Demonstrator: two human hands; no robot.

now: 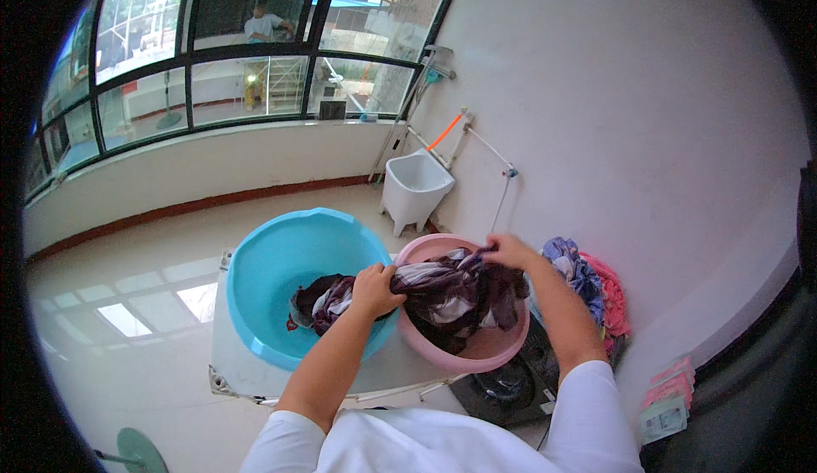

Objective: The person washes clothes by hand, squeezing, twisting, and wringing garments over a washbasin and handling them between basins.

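A dark maroon and white garment (440,284) stretches between my hands, above the rims of two plastic basins. My left hand (376,291) grips it where the basins meet. My right hand (509,252) pinches another part of the cloth over the far right side of the pink basin (461,363). Part of the fabric hangs down into the pink basin. To the left, a large blue basin (268,249) holds a bunched dark and white cloth (322,300), partly hidden behind my left forearm. Whether both cloth portions are one piece, I cannot tell.
Both basins stand on a white table (255,377). Blue and pink clothes (581,281) are heaped at the right, beyond a black appliance (504,387). A white mop sink (418,182) stands by the wall pipes (488,141). A green round base (137,450) is on the floor.
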